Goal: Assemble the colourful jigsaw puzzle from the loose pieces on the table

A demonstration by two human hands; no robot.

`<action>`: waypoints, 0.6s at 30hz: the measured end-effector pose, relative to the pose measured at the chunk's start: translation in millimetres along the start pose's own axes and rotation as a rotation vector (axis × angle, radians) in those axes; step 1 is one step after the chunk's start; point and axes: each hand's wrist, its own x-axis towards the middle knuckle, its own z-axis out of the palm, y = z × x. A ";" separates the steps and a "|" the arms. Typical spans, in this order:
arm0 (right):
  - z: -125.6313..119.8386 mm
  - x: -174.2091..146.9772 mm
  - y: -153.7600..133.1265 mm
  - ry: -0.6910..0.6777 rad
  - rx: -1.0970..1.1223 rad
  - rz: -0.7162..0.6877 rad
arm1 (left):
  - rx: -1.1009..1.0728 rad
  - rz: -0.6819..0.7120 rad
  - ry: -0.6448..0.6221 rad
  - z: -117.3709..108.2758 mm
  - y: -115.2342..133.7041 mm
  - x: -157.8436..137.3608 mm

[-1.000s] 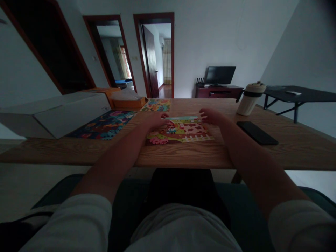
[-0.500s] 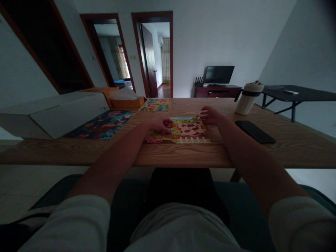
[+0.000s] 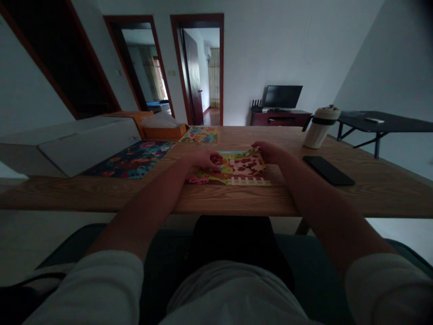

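left hand (image 3: 203,160) flat on puzzle (image 3: 237,174) | right hand (image 3: 270,151) pinching its far corner

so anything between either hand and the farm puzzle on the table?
Nothing visible. The left hand rests on the farm puzzle at its left side, and the right hand touches its far right corner. The phone and the mug sit off to the right, apart from both hands.

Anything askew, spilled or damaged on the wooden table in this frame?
Nothing stands out. The farm puzzle lies flat near the table edge with the left hand and right hand resting on it. The tumbler stands upright, the phone lies flat, and the other two puzzles lie flat. The dim light hides fine detail.
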 end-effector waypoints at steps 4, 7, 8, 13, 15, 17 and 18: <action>3.3 7.3 1.0 -0.060 -0.002 0.147 | -0.042 0.009 0.009 1.5 -4.1 3.1; 5.2 8.8 0.6 -0.038 -0.026 0.167 | -0.097 0.012 0.018 2.6 -3.8 3.5; 5.7 8.5 0.5 -0.040 -0.023 0.167 | -0.109 0.011 0.024 2.8 -3.2 3.3; 9.3 6.6 3.4 -0.060 -0.045 0.148 | -0.138 -0.009 0.042 2.5 -1.0 1.7; 11.3 7.0 5.2 -0.036 -0.091 0.148 | -0.158 -0.012 0.051 1.9 -0.7 1.3; 12.4 7.7 6.1 -0.024 -0.125 0.157 | -0.152 -0.011 0.058 1.3 0.0 0.9; 12.3 8.0 6.1 -0.032 -0.136 0.163 | -0.140 -0.012 0.056 1.0 0.6 0.6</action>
